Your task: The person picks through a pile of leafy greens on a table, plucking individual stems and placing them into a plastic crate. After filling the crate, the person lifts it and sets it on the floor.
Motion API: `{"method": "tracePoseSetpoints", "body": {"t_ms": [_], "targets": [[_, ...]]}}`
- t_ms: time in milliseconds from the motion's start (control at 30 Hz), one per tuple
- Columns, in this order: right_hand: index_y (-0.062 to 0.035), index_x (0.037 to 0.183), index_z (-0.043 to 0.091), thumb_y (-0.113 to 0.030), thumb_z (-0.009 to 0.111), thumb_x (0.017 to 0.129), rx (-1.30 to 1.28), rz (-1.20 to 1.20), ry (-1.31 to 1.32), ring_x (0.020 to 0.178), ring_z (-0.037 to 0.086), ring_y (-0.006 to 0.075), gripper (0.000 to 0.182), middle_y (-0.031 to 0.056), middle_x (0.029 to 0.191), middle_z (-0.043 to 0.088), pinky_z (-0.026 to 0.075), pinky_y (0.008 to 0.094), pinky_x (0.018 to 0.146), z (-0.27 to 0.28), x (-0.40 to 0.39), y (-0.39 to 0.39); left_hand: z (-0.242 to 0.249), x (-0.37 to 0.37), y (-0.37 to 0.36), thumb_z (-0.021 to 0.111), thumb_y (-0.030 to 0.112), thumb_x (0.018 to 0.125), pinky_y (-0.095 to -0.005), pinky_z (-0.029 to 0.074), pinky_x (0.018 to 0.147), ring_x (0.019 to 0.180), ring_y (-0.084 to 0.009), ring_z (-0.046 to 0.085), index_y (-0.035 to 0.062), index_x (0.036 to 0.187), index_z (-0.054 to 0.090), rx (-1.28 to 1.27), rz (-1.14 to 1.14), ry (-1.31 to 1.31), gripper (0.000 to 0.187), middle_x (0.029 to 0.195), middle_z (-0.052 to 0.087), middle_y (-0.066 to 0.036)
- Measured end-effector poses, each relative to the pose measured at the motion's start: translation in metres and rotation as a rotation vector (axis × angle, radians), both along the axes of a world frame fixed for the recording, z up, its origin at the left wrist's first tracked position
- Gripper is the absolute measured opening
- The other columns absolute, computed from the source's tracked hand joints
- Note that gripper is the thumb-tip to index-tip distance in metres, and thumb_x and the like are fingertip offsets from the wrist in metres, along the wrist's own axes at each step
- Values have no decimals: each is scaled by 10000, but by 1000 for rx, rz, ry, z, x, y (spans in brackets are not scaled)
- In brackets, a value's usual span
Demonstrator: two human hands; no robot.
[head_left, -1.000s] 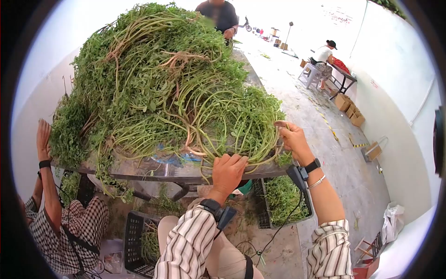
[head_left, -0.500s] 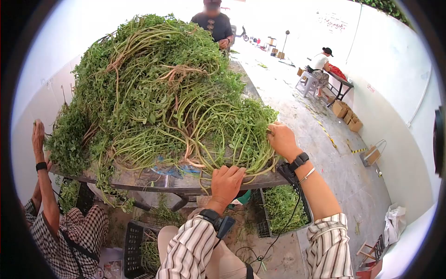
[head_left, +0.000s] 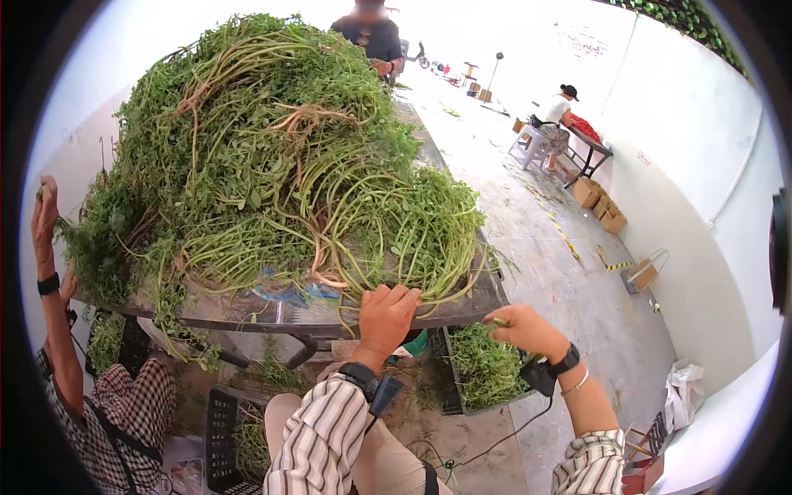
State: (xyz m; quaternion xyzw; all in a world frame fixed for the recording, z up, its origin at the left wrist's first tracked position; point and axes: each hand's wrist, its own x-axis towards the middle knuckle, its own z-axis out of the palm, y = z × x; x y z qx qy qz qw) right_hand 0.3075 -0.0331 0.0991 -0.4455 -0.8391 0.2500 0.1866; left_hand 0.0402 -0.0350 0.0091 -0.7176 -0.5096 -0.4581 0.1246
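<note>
A large heap of leafy green stems [head_left: 272, 165], some with pale roots, covers much of the table [head_left: 223, 309]. At the table's front edge my left hand [head_left: 388, 318] is closed on stems at the heap's near side, its fingertips partly hidden. My right hand [head_left: 532, 332] is off the table to the right, with its fingers pinched round a small green sprig [head_left: 497, 322]. Below and beside that hand stands a black crate [head_left: 450, 371] with cut greens [head_left: 487, 367] in it.
Another black crate [head_left: 221, 437] stands by my knees. On the left a co-worker in checked clothes [head_left: 136, 396] raises a hand [head_left: 45, 219]; another person [head_left: 369, 41] stands behind the heap. Cardboard boxes [head_left: 598, 202] lie by the right wall, near a seated person [head_left: 554, 120].
My right hand has left the heap's right side and moved down and right, over the crate, with a green sprig. My left hand stays at the table edge. The co-worker's hand is higher.
</note>
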Motion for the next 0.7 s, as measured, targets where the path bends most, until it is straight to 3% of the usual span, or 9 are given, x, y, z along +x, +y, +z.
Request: {"method": "tracePoseSetpoints", "body": {"t_ms": [167, 233, 367, 433, 533, 700], "targets": [[-12, 916, 665, -121, 648, 826, 34, -87, -88, 662, 571, 199, 142, 121, 709, 580, 457, 343, 632, 1, -2, 4, 0, 0, 1, 680, 192, 800, -375, 359, 685, 745, -207, 498, 159, 963, 681, -8, 3, 1, 167, 794, 571, 34], [-17, 883, 638, -121, 636, 800, 245, -130, -90, 693, 578, 329, 133, 148, 748, 575, 474, 409, 657, 17, -19, 14, 2, 0, -1, 679, 192, 801, -375, 358, 684, 746, -207, 498, 158, 963, 681, -18, 11, 4, 165, 796, 573, 35], [-52, 956, 620, -92, 606, 810, 504, -38, 76, 686, 578, 348, 152, 141, 796, 559, 477, 424, 628, 17, -52, 42, 2, 0, -1, 677, 191, 804, -375, 355, 679, 747, -207, 498, 157, 960, 682, -39, -1, -6, 160, 806, 580, 36], [-89, 1049, 595, -66, 583, 813, 593, 6, -253, 695, 610, 333, 238, 128, 827, 546, 495, 419, 598, 13, -60, 56, 3, 0, -1, 676, 190, 804, -374, 354, 678, 747, -207, 499, 156, 964, 682, -27, -6, -2, 164, 807, 580, 35], [-98, 1064, 595, -68, 555, 834, 609, 35, -381, 673, 599, 343, 235, 126, 815, 541, 482, 440, 575, 4, -60, 75, 3, -1, -1, 676, 189, 803, -374, 354, 677, 747, -208, 498, 155, 971, 682, -9, -9, 2, 172, 808, 579, 35], [-77, 963, 581, -68, 562, 815, 612, 118, -445, 639, 585, 346, 149, 118, 833, 524, 486, 449, 569, 11, -59, 80, 1, -1, 0, 678, 189, 801, -375, 355, 677, 747, -211, 497, 151, 983, 681, -18, 0, 18, 186, 809, 576, 35]]}}
